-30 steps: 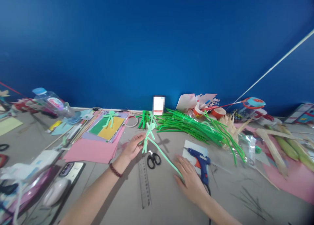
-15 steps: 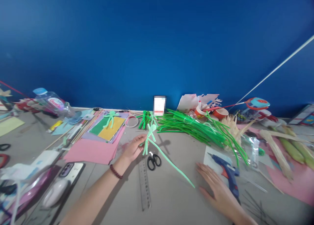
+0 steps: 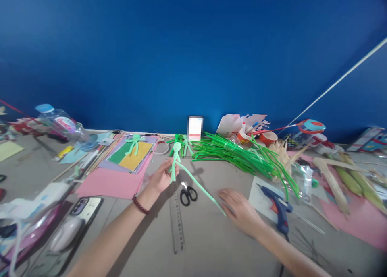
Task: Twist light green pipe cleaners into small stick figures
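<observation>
My left hand (image 3: 161, 176) is closed on a pale green pipe cleaner figure (image 3: 175, 158), which stands upright between thumb and fingers. From its middle a long pale green pipe cleaner strand (image 3: 201, 185) slants down to the right. My right hand (image 3: 242, 212) is beside the strand's free end, fingers stretched out and loosely bent; I cannot tell whether they touch it. Below the figure lie black-handled scissors (image 3: 188, 194) and a clear ruler (image 3: 177, 224). Further back are smaller green pipe cleaner figures (image 3: 186, 144), and another pale green figure (image 3: 133, 144) lies on coloured sheets.
A heap of green pipe cleaners (image 3: 232, 152) lies at the back. On the right is a blue glue gun (image 3: 279, 208) on white paper. Pink paper (image 3: 111, 183), a phone (image 3: 86, 206), a mouse (image 3: 67, 233) and a plastic bottle (image 3: 62, 122) occupy the left. A blue wall (image 3: 193, 59) rises behind.
My right hand has moved left, from beside the glue gun to the strand's free end. My left hand has turned the figure slightly and shifted it a little left.
</observation>
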The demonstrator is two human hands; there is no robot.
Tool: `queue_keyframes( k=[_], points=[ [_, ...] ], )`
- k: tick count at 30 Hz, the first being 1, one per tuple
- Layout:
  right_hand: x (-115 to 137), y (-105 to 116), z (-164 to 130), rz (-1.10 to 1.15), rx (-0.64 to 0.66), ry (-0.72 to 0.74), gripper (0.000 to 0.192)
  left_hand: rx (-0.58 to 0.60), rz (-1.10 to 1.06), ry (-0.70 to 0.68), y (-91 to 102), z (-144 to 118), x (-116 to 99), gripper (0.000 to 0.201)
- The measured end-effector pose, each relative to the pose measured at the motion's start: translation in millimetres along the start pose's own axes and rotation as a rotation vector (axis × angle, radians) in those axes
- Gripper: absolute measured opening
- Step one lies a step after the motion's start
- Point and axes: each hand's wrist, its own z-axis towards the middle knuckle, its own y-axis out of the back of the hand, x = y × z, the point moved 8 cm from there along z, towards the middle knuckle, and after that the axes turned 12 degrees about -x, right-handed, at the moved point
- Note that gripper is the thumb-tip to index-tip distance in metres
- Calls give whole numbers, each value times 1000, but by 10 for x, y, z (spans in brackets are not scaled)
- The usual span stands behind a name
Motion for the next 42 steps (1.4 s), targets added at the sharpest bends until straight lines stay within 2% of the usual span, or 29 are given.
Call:
queue_keyframes(
  k=[3, 5, 10, 13, 15, 17, 20, 21, 23, 25, 28, 32, 34, 37, 42],
  points=[
    [345, -307, 278, 55, 181, 98, 48, 19, -41, -9, -71, -33, -88, 15],
    [562, -474, 390, 95, 239, 177, 55, 7, -48, -26, -80, -45, -142, 14],
    [932, -713, 549, 227, 213, 266, 55, 35, -40, -60, -111, -44, -207, 14],
    [1035, -789, 689, 360, 175, 248, 56, 37, -7, -86, -163, -29, -188, 15],
    [1049, -818, 811, 513, 194, 225, 60, 26, 30, -110, -207, -10, -167, 16],
    [889, -758, 986, 700, 136, 67, 48, 23, 92, -122, -255, 13, -134, 16],
    [457, -536, 1185, 1048, -37, -279, 28, 36, 169, -122, -323, 45, -73, 17],
    [324, -496, 1206, 1176, -39, -416, 24, 35, 180, -122, -337, 53, -51, 17],
    [140, -402, 1213, 1405, -46, -631, 28, 11, 192, -136, -342, 64, -9, 16],
    [93, -335, 1210, 1530, -1, -724, 35, -10, 232, -161, -339, 68, 52, 17],
    [86, -356, 1189, 1451, 43, -739, 35, 9, 351, -197, -336, 72, 197, 19],
    [0, -560, 1139, 1297, -34, -713, 37, -35, 453, -260, -215, 95, 359, 23],
    [-61, -698, 1096, 1271, -28, -727, 36, -62, 562, -346, -172, 88, 374, 22],
    [-166, -816, 1039, 1282, -52, -778, 36, -42, 701, -489, -203, 47, 345, 20],
    [-180, -827, 1024, 1358, -93, -783, 37, 69, 815, -591, -308, 2, 340, 22]
  ],
)
